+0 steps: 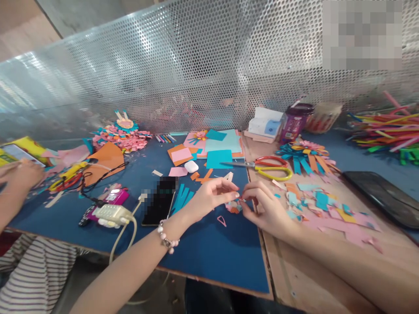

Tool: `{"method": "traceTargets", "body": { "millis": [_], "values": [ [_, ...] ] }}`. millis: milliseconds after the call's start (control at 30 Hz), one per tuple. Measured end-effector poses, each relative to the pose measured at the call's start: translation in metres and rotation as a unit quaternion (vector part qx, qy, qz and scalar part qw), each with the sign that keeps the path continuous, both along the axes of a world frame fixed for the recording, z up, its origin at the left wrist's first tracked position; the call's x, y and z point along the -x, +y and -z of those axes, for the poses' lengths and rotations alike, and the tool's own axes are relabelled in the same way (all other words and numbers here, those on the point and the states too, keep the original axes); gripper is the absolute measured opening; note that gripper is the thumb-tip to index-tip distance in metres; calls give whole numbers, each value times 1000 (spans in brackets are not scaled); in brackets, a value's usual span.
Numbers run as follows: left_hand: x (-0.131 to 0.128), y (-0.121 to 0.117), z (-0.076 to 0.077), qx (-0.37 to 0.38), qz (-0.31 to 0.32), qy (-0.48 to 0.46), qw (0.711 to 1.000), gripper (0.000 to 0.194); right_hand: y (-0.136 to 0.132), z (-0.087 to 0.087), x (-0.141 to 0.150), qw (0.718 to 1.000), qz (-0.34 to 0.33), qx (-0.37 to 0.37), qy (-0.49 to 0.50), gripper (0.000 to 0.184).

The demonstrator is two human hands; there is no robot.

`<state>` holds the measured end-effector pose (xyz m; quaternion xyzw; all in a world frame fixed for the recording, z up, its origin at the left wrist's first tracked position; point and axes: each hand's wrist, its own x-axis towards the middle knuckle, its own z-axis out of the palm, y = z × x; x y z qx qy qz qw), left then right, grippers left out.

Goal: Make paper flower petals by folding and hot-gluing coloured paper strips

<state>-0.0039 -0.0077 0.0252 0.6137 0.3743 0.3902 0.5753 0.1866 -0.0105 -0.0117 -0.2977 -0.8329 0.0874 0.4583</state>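
Over the front of the blue table, my left hand (218,194) and my right hand (263,203) meet with their fingertips nearly touching. The fingers of both are pinched together on a small paper piece (233,207), pink, orange and pale blue, partly hidden by the fingers. Just below it on the table lies a pink paper loop (221,221). Beyond my hands, scissors (271,168) with red and yellow handles lie with their blades over a blue paper square (218,158). Fringed blue paper strips (183,197) are beside my left forearm.
A black phone (160,200) and a power strip (114,213) with its cable lie to the left. Paper scraps (327,203), a fringed paper flower (304,155), a purple cup (296,122) and pipe cleaners (389,131) are on the right. Another person's hand (28,174) is far left.
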Motion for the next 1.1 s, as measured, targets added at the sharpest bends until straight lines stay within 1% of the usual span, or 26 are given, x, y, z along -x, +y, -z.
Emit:
{"method": "traceTargets", "body": {
  "millis": [567, 1100],
  "values": [
    [0, -1, -3, 9, -3, -4, 1000, 21, -3, -3, 0, 1000, 0, -4, 8, 16],
    [0, -1, -4, 19, 6, -13, 1000, 23, -2, -3, 0, 1000, -5, -2, 17, 17]
  ]
}}
